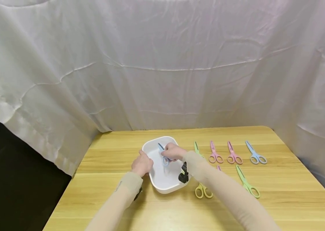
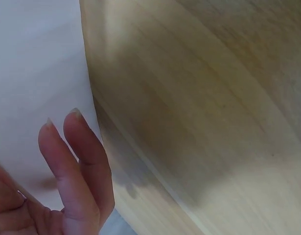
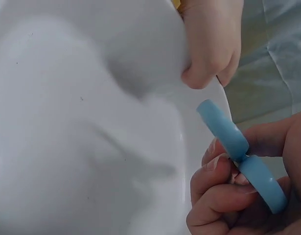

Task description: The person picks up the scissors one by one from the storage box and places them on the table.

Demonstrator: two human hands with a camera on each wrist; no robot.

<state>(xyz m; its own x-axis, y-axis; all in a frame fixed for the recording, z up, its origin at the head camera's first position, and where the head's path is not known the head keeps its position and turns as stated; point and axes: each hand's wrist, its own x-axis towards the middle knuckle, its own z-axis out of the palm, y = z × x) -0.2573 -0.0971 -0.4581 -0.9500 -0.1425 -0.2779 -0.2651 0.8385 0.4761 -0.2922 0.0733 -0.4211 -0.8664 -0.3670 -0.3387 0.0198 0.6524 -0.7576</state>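
Observation:
A white plastic bin [image 1: 162,181] stands on the wooden table with a bare floor inside. My left hand [image 1: 142,163] grips its left rim, the thumb hooked over the edge; in the left wrist view two fingers [image 2: 74,181] lie along the outer wall. Over the inside of the bin, my right hand [image 1: 174,151] holds a pair of light blue scissors [image 1: 166,161] around the middle. The blades point to the far side, and the blue handle loops [image 3: 223,128] stick out of the grip in the right wrist view. A shadow falls on the bin's floor below.
Right of the bin lie green scissors [image 1: 196,147], two pink scissors [image 1: 212,149] and blue scissors [image 1: 254,155] in a far row. Nearer are yellow scissors [image 1: 199,192], green scissors [image 1: 246,183] and a pink tip [image 1: 218,167] partly behind my right forearm. A pale curtain [image 1: 162,89] hangs behind.

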